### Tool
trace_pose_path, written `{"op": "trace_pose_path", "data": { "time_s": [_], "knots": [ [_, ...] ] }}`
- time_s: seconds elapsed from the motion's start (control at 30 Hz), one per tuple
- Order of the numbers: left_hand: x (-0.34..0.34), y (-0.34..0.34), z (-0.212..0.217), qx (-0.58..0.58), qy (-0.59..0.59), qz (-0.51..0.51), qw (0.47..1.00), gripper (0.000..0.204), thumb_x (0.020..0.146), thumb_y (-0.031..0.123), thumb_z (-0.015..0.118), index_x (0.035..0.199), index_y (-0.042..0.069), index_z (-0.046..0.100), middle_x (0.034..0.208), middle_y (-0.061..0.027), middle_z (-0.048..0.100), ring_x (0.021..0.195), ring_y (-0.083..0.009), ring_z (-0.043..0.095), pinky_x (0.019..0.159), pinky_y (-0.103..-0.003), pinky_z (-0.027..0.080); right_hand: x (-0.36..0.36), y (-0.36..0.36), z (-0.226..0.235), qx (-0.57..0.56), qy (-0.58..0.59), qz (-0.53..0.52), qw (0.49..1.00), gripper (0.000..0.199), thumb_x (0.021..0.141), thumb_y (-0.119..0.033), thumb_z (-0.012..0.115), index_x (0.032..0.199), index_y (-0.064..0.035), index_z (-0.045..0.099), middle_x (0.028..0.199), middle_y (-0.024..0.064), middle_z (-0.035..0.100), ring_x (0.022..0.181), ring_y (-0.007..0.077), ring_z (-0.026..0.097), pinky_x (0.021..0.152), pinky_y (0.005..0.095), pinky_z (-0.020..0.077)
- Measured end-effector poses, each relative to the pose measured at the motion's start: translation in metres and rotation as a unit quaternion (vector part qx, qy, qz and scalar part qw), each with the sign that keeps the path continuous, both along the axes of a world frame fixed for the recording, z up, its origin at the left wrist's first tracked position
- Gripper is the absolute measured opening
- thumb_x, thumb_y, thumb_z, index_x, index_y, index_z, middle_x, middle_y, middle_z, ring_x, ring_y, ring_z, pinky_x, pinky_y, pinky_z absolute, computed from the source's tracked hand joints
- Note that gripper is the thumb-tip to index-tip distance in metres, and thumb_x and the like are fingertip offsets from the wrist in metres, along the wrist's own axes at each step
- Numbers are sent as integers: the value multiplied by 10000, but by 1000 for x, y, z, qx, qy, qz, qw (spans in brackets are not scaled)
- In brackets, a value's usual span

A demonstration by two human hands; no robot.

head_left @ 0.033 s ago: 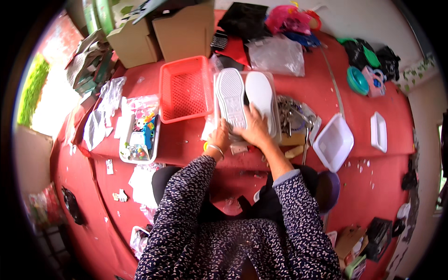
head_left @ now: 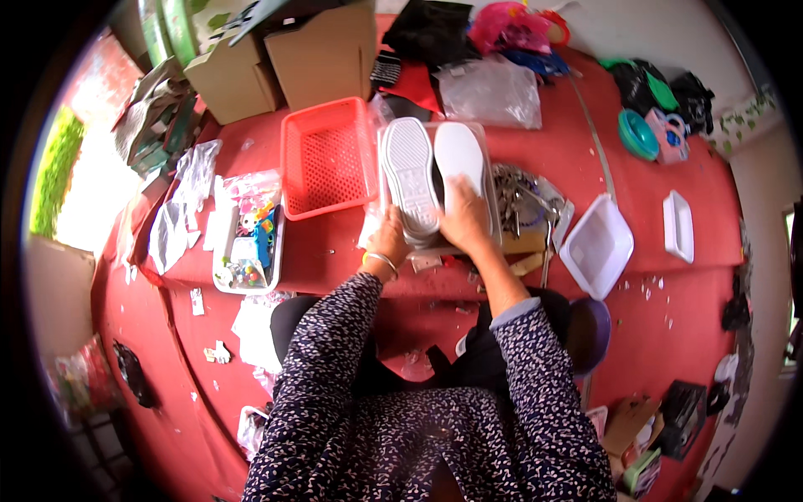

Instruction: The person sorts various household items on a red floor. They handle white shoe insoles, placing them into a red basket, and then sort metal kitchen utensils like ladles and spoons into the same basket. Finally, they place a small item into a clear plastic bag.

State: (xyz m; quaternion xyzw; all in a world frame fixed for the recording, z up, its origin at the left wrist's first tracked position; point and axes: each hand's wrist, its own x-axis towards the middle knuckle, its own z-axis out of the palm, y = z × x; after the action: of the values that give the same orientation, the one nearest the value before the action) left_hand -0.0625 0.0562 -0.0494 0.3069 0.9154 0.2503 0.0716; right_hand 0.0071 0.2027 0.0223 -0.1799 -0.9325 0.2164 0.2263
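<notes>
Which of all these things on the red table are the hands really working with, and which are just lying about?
In hand:
left hand on the grey treaded sole
right hand on the white sole
clear tray under both soles

Lying about:
red basket
cardboard boxes
white square tub
tray of small toys
clear plastic bag

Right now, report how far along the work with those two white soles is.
Looks done: two white soles lie side by side in a clear tray, the grey-treaded sole tread up, the smooth white sole beside it. In hand: the left hand grips the treaded sole's near end, the right hand presses on the smooth one. Left: nothing shows them joined to shoes; metal tools lie untouched alongside.
</notes>
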Motion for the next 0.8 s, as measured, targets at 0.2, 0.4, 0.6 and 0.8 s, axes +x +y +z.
{"op": "trace_pose_path", "data": {
  "time_s": [0.2,0.4,0.6,0.8],
  "knots": [
    [-44,-32,34,-62,50,-95,992,436,713,164,560,1076,-44,436,713,-193,586,659,-246,605,572,-320,476,48,50,-17,-599,-40,-322,732,131,610,-165,467,599,-48,524,512,78,504,384,198,438,380,334,360],
    [33,-39,131,189,-345,-46,918,206,754,127,527,768,-72,580,599,-94,583,535,-122,549,488,-241,427,61,-8,-89,-786,-27,-248,565,362,782,-253,486,1057,-23,438,969,134,536,865,258,547,736,393,425],
    [34,-35,111,110,-339,-63,932,209,732,158,559,679,-44,570,546,-78,558,464,-132,536,414,-252,423,37,-27,-128,-850,56,-223,475,545,728,-271,574,1147,6,360,1129,177,424,976,295,489,804,428,400],
    [47,-19,94,59,-201,-201,957,231,672,189,521,731,-26,579,625,-227,554,579,-332,569,570,-405,443,31,-33,-137,-844,57,-174,503,399,749,-294,512,1021,-9,452,985,148,521,941,290,499,848,444,389]
  ]
}}
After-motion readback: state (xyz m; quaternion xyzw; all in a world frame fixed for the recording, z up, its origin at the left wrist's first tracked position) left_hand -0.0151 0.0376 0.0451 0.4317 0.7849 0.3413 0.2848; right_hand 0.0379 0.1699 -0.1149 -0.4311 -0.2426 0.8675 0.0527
